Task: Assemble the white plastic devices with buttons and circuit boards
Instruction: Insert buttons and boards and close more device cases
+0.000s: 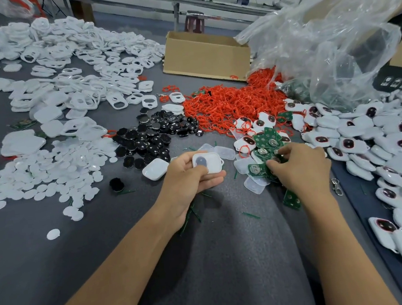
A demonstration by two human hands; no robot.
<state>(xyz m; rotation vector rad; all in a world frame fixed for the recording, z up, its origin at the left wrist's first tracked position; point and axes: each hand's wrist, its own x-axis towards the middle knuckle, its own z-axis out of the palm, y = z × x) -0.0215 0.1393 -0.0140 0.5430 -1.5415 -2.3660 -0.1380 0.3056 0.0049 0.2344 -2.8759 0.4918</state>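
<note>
My left hand (190, 178) grips a white plastic shell (207, 163) with a dark button showing in it, held just above the grey table. My right hand (299, 166) reaches into a small heap of green circuit boards (267, 139) and pinches one board at its fingertips. Another white shell (155, 168) lies on the table left of my left hand. Clear plastic covers (223, 151) lie between the two hands.
Black buttons (158, 134) are heaped behind my hands, white discs (54, 169) and white frames (80, 73) to the left, red rings (229, 101) at centre back. Assembled devices (388, 136) pile at the right. A cardboard box (205, 55) and plastic bag (332, 34) stand behind.
</note>
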